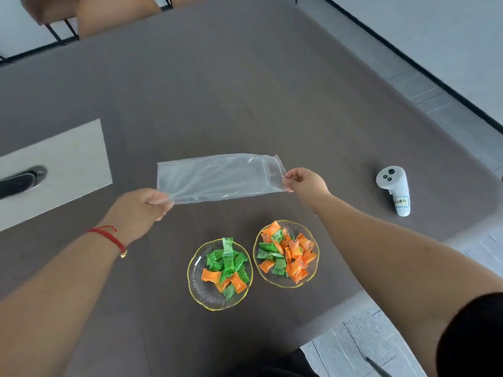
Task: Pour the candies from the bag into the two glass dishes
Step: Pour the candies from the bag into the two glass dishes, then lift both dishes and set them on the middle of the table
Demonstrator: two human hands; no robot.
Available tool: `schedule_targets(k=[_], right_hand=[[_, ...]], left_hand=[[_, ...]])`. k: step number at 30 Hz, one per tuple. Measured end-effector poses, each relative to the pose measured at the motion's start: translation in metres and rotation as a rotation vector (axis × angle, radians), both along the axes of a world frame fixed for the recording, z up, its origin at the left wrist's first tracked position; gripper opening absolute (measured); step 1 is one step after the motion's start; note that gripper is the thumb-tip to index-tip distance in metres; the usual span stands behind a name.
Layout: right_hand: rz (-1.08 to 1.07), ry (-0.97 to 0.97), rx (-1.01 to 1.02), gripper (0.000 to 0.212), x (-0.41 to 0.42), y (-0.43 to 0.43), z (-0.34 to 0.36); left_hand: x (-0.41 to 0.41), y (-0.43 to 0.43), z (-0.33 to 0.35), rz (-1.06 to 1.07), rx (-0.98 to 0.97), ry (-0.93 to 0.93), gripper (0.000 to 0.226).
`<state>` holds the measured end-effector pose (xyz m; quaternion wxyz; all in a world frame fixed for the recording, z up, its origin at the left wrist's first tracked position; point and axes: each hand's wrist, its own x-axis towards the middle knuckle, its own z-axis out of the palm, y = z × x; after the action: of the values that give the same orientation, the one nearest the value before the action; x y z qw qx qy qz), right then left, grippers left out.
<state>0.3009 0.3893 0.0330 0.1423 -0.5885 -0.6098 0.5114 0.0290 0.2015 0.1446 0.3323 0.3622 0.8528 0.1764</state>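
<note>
Bag [217, 178], clear and with no candy showing inside, is hanging flat above the table [245, 91], just past the two dishes. Left hand [141, 206] is pinching its near left corner; right hand [304, 182] is pinching its right end. Left dish [196, 289] and right dish [313, 265] are sitting side by side, holding green and orange candies [228, 263]. White controller [394, 193] is lying far right.

Green and orange candies [227, 263] in gold-rimmed clear dishes [196, 284]; clear bag [217, 178]; grey table [245, 91].
</note>
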Motion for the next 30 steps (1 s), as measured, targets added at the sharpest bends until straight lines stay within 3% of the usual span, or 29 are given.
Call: schedule_targets(k=[7,10,15,18,21,24,30], right_hand=[[0.040,-0.165,-0.011,0.003,0.003,-0.003,-0.050],[0.052,-0.203,-0.003,0.004,0.002,-0.006,-0.065],[0.141,-0.257,-0.005,0.023,0.004,-0.013,-0.074],[0.238,-0.359,0.041,0.037,0.020,-0.024,-0.065],[0.342,-0.484,0.105,0.043,0.053,-0.044,-0.063],[0.394,-0.513,0.080,0.041,0.079,-0.066,-0.066],[0.428,-0.549,0.064,0.037,0.081,-0.086,-0.070]], left_hand=[[0.004,-0.014,-0.106,-0.002,-0.135,-0.143,0.059],[0.002,-0.018,-0.133,-0.039,-0.169,-0.097,0.068],[0.011,-0.031,-0.158,0.008,-0.164,0.003,0.061],[0.020,-0.051,-0.165,0.248,-0.040,0.044,0.050],[0.043,-0.071,-0.172,0.441,-0.089,0.027,0.032],[0.063,-0.084,-0.181,0.385,-0.190,0.033,0.031],[0.088,-0.088,-0.186,0.427,-0.127,0.097,0.023]])
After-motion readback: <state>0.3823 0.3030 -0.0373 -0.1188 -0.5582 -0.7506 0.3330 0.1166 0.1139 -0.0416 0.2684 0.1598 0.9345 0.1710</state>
